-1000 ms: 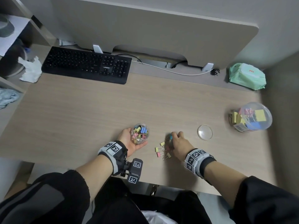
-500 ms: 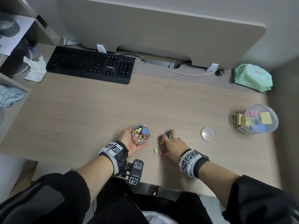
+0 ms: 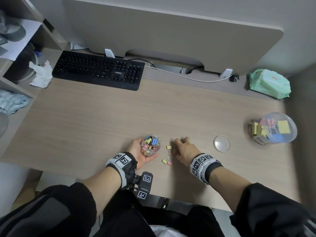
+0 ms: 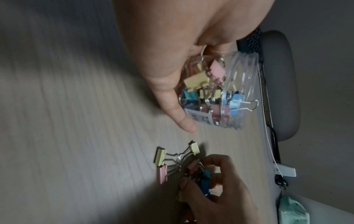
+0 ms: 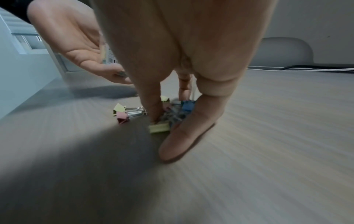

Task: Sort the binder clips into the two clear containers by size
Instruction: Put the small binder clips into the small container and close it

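My left hand (image 3: 136,151) grips a small clear container (image 3: 151,145) of small coloured binder clips, tilted on the desk near its front edge. In the left wrist view the thumb (image 4: 172,98) lies along the container (image 4: 229,84). Just to its right lie loose small clips (image 3: 168,158) in yellow and pink. My right hand (image 3: 184,149) sits over that pile with its fingers curled round several clips, among them a blue clip (image 5: 187,105) and a yellow clip (image 5: 160,127). A large clear container (image 3: 273,129) of big clips stands at the far right.
A round clear lid (image 3: 221,143) lies between my right hand and the large container. A black keyboard (image 3: 99,71) and a white cable (image 3: 188,76) are at the back, a green wipes pack (image 3: 269,83) at the back right, and shelves (image 3: 17,65) on the left.
My right hand slid left over the loose clips and closed its fingers on some. Two yellow clips and a pink one now show at its left. The left hand kept hold of the small container.
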### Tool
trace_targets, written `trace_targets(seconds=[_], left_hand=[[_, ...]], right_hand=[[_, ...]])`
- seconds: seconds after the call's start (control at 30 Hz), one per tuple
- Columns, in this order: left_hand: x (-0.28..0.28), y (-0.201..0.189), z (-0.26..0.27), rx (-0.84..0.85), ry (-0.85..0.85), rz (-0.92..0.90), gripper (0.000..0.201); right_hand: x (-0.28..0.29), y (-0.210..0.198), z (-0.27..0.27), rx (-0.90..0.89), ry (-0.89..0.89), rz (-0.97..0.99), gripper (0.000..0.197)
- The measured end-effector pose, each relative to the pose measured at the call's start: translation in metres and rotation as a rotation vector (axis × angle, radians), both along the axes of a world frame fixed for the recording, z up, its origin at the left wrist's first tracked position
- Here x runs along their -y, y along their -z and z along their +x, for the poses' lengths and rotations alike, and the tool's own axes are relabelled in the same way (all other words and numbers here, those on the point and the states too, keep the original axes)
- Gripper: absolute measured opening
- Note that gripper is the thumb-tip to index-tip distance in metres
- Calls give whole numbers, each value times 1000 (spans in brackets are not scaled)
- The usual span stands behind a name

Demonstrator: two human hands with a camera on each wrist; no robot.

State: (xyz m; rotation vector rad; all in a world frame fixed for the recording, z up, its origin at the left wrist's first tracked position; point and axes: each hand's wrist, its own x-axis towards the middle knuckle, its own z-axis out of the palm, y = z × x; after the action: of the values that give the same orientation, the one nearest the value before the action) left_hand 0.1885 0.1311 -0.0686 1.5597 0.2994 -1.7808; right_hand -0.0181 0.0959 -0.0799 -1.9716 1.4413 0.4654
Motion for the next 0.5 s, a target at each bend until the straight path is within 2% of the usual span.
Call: trace_targets(seconds=[0.5], left_hand=[[-3,6,-4,3,-6,17,45]], right_hand=[[-7,5,-7,-13,8,-140,24]])
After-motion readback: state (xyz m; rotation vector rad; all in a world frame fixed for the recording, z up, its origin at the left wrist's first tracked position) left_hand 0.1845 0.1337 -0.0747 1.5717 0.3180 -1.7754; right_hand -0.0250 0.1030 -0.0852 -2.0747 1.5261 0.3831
